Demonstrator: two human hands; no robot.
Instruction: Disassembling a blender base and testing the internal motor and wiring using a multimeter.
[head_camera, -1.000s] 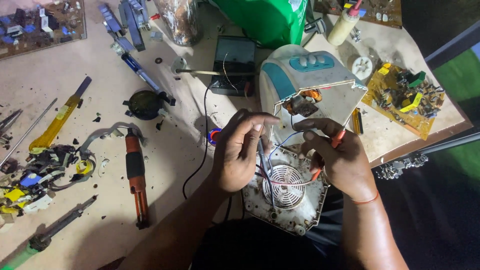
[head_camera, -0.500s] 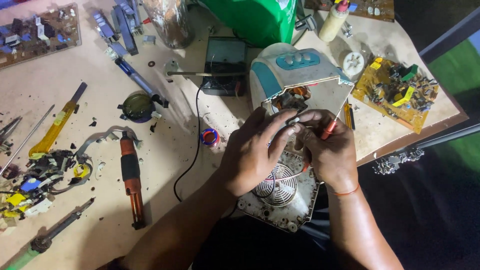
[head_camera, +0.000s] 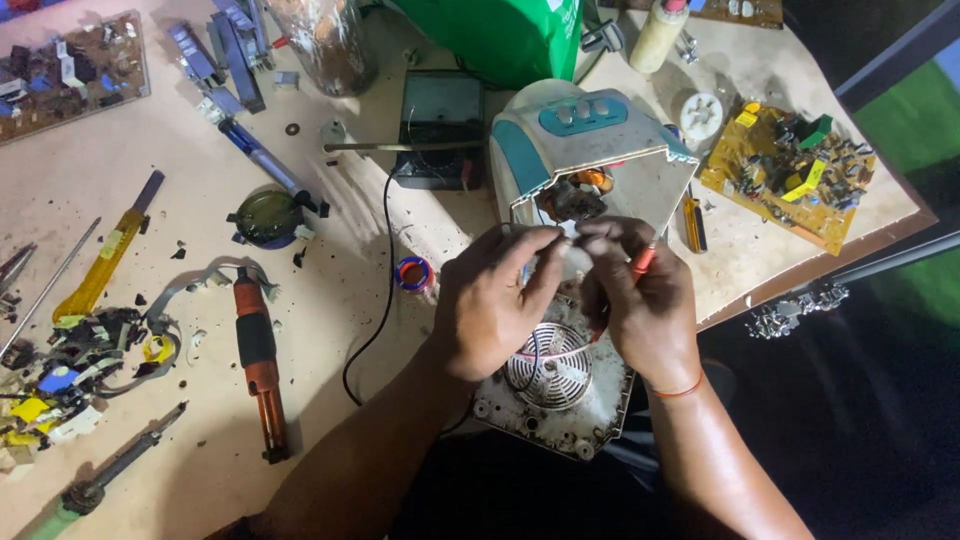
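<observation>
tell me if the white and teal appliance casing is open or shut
Open. The white and teal casing is lifted off its vented white base, baring the motor inside.

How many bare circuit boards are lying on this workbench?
3: a yellow circuit board at right, a brown circuit board top left, and a board edge at the top; more may be hidden.

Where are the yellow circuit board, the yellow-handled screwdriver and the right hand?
yellow circuit board (head_camera: 775, 185), head view, bare middle of the board.
yellow-handled screwdriver (head_camera: 98, 272), head view, its handle.
right hand (head_camera: 645, 310), head view, back of hand.
</observation>
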